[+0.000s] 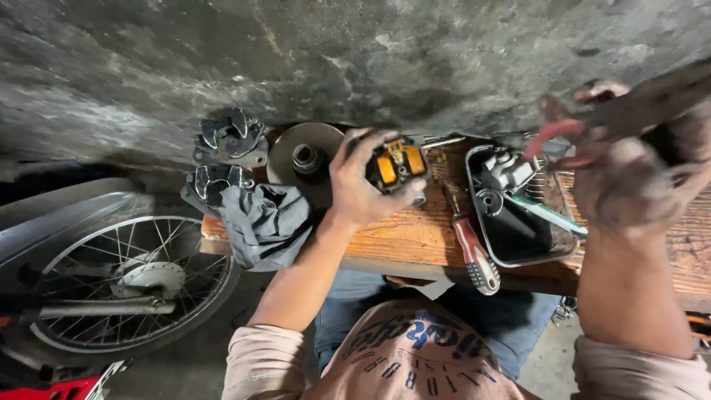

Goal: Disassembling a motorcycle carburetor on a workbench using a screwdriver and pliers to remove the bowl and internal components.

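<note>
1. Far left: spoked wheel [126,285] with hub, on the floor, well apart from the work.
2. Left end of the surface [415,237]: two metal clutch-like parts [229,137], one above the other; grey rag [266,222] draped over the edge just below them; round pulley disc [304,159] beside the rag.
3. Centre: left hand [359,185] closed around a dark part with orange pads [396,167], lifted just above the wood, next to the disc.
4. Below and right of that part: red-handled screwdriver [474,259] lying loose, handle past the edge.
5. Right of centre: metal tray [566,248] holding small metal pieces and a green-handled tool [548,215].
6. Far right: right hand [629,178], blurred, wrapped around red-handled pliers [555,137] raised over the tray.
7. Step judged in hand: padded part held steady for tool work. Next move judged to need pliers brought across to the part, left grip kept firm, jaws aimed at a small fitting.
</note>
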